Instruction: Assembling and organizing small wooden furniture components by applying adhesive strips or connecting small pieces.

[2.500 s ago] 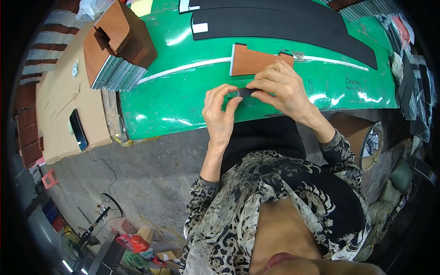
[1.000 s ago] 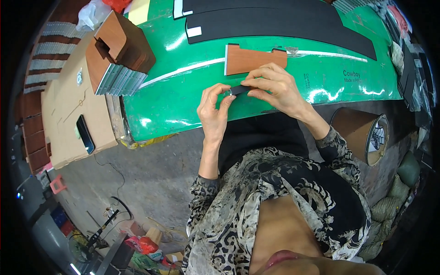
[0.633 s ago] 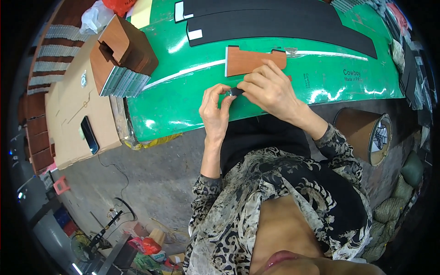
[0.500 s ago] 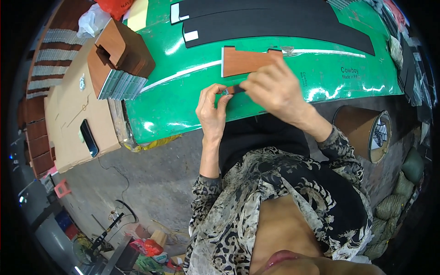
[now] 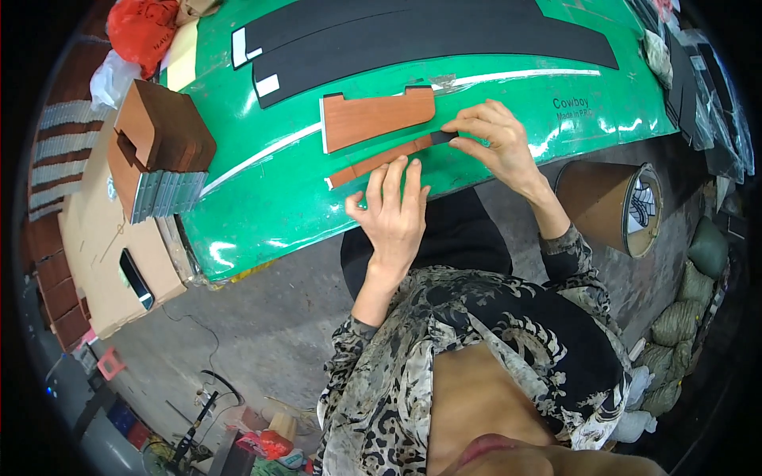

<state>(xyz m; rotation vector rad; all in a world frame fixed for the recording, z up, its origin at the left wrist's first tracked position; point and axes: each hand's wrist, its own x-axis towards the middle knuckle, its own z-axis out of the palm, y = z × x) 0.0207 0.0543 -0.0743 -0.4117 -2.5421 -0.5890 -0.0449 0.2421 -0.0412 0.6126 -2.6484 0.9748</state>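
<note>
A narrow brown strip (image 5: 369,164) with a black end lies slantwise on the green work surface (image 5: 262,198). My right hand (image 5: 504,147) pinches the black end between thumb and fingertips. Along the strip's near edge, my left hand (image 5: 393,218) has its fingers stretched out and apart, with fingertips at the strip's middle. Just beyond the strip rests a flat brown panel (image 5: 373,123), wider at its left end, with a pale left edge and black tabs on its far side.
Large black sheets (image 5: 413,40) with white corner patches cover the far side. To the left stand stacked brown panels (image 5: 163,131), and a phone (image 5: 136,278) lies on cardboard (image 5: 95,262). A brown bin (image 5: 595,202) stands on the floor at right.
The strip, earlier held mostly hidden between both hands, now lies stretched out on the surface. My left hand has opened and moved right; the view has shifted so the table's things appear farther left.
</note>
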